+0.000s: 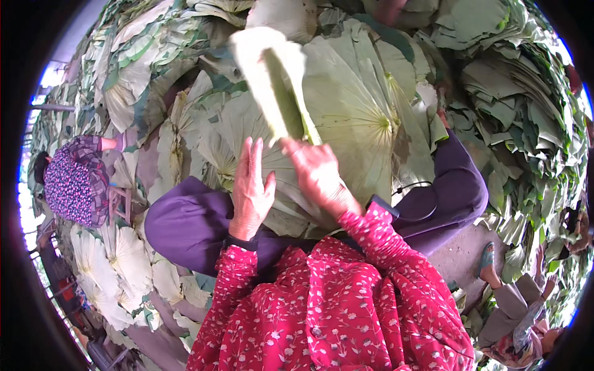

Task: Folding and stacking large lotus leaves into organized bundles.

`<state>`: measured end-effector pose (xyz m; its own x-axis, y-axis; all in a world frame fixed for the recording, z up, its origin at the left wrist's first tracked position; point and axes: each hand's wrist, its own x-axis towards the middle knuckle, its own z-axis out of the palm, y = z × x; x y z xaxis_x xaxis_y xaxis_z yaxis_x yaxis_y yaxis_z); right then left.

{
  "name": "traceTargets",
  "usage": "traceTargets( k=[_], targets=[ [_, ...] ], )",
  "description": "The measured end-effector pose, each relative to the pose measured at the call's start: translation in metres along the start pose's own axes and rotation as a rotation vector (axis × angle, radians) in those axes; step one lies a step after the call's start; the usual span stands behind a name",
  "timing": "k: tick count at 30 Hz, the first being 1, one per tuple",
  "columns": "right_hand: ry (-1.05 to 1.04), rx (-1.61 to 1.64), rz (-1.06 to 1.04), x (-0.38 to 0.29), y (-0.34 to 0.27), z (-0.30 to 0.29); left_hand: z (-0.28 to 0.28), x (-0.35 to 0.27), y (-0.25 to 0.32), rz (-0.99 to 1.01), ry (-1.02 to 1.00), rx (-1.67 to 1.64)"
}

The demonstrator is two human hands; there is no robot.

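My right hand (319, 174) grips the near end of a folded pale-green lotus leaf (283, 92), which stretches away from me and is blurred at its far end. My left hand (253, 185) is to the left of it, raised with the thumb apart from the fingers and nothing in it. Beneath both hands, large flattened lotus leaves (352, 125) lie spread between my knees. One has its ribs fanning out from a yellowish centre. Another broad leaf (232, 134) lies under and beyond my left fingertips.
Tall stacks of lotus leaves rise at the right (515, 97) and far left (134, 60). A person (72, 181) is at the left beside a wooden stool (119, 201). Another person (515, 320) is at the lower right, near bare floor (457, 259). More leaves (111, 269) cover the lower-left ground.
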<state>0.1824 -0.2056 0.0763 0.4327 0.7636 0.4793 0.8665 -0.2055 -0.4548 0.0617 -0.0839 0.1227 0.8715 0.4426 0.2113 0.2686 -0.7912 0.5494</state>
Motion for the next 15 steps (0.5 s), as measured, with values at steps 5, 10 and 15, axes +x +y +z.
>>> traceTargets(
  k=[5, 10, 15],
  targets=[
    [-0.208, -0.008, -0.022, -0.034, -0.026, 0.018, -0.004, -0.011, -0.028, -0.173, -0.246, -0.083],
    [-0.296, 0.364, 0.255, -0.034, -0.012, 0.025, 0.028, -0.029, -0.057, -0.138, -0.139, -0.014],
    [-0.229, 0.290, 0.364, -0.027, 0.020, 0.020, 0.030, -0.015, -0.047, -0.029, -0.069, -0.057]
  ],
)
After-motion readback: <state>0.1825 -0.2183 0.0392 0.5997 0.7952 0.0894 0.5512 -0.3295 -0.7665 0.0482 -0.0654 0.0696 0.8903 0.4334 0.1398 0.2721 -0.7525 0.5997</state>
